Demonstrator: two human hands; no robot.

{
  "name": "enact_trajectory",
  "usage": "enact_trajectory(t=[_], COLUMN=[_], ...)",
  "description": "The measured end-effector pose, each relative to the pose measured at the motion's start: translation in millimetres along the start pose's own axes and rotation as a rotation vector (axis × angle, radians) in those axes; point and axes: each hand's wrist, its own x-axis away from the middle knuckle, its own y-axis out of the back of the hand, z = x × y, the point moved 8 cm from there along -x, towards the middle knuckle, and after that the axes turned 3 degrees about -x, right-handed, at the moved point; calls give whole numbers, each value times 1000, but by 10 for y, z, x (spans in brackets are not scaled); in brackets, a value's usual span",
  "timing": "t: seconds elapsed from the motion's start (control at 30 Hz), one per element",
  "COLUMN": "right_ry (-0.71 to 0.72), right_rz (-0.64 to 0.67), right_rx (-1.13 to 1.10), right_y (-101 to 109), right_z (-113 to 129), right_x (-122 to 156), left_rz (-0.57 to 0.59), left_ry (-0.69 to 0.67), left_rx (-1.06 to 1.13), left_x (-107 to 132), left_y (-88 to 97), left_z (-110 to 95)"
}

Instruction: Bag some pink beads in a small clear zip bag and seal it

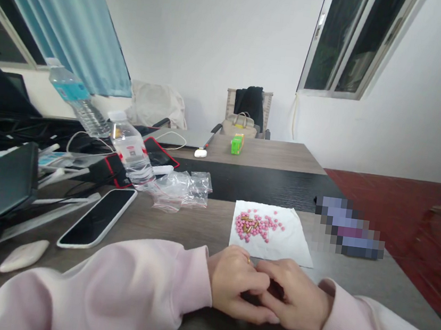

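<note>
Your left hand (236, 282) and right hand (295, 297) are together, fingers overlapping above the worktop (181, 224); whether they hold anything can't be seen. Just ahead of them lies a white paper napkin (293, 243), with pink round tablets (259, 228) and gold-brown capsules (247, 224) heaped on it. Ahead and left are crumpled clear plastic bags (181, 189); a smartphone (97, 218) lies nearer, left of your hands.

The brown-grey wooden tabletop (181, 224), crossed by a black band, carries a square white paper napkin (287, 243), a white-edged black smartphone (97, 218), crumpled clear plastic bags (181, 189) and a small bright-green box (236, 144).
</note>
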Motion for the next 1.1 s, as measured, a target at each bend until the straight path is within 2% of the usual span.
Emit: enact_trajectory(t=[0.1,0.37,0.73,0.97,1.1], right_ry=[-1,84,117,212,244], right_rz=[-25,-77,-53,-105,-133], right_rx=[23,110,194,188,147], right_y=[23,36,-8,32,70], right_z=[14,55,29,131,175], right_x=[1,5,25,13,18], left_rz=[-57,-6,7,78,110], left_ry=[3,-6,-13,-49,-64], left_rx=[-1,-17,-13,-67,-118], left_x=[-3,16,28,34,-59], left_y=[61,-8,-10,-81,27], left_z=[9,24,10,-19,-33])
